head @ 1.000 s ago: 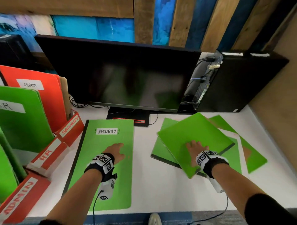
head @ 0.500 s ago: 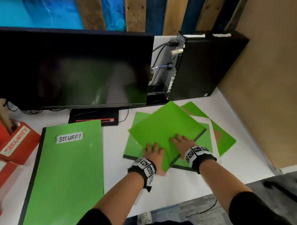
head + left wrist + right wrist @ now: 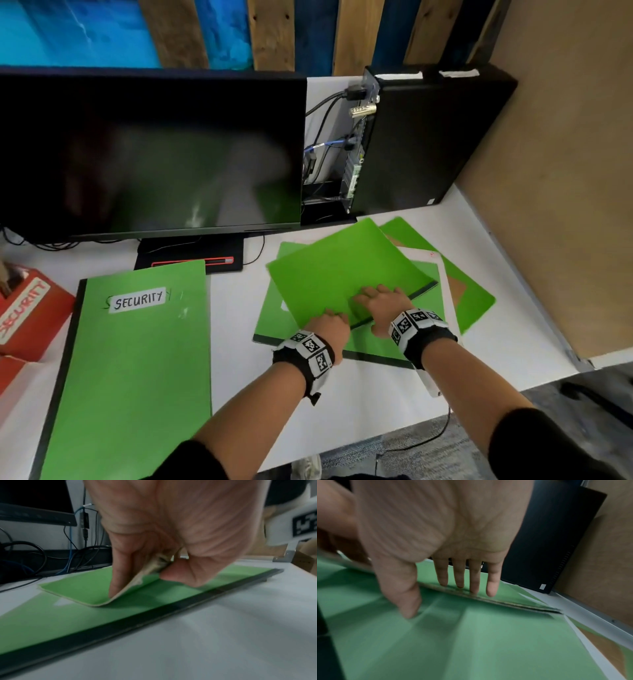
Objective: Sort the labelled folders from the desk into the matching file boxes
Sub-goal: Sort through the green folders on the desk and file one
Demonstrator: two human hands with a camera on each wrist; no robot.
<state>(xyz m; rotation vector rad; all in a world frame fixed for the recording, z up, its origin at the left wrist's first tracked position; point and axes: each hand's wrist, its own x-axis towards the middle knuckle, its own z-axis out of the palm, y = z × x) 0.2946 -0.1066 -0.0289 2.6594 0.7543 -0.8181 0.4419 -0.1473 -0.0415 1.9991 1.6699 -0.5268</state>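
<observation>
A pile of green folders lies on the white desk at the right. The top green folder (image 3: 342, 274) sits askew on it. My left hand (image 3: 330, 329) pinches that folder's near corner (image 3: 120, 595) between thumb and fingers and lifts it a little. My right hand (image 3: 383, 301) rests flat on the top folder, fingers straight (image 3: 471, 580), thumb on the folder below (image 3: 471, 635). A separate green folder labelled SECURITY (image 3: 137, 342) lies at the left. The red SECURITY file box (image 3: 30, 315) stands at the far left edge.
A dark monitor (image 3: 154, 154) and its stand (image 3: 191, 257) fill the back of the desk. A black computer case (image 3: 428, 144) with cables stands at the back right. A brown wall panel (image 3: 548, 188) bounds the right. The desk's front edge is just below my wrists.
My left hand left the SECURITY folder, crossed to the pile and took hold of the top folder's near corner. My head turned right, so the other file boxes have left the view.
</observation>
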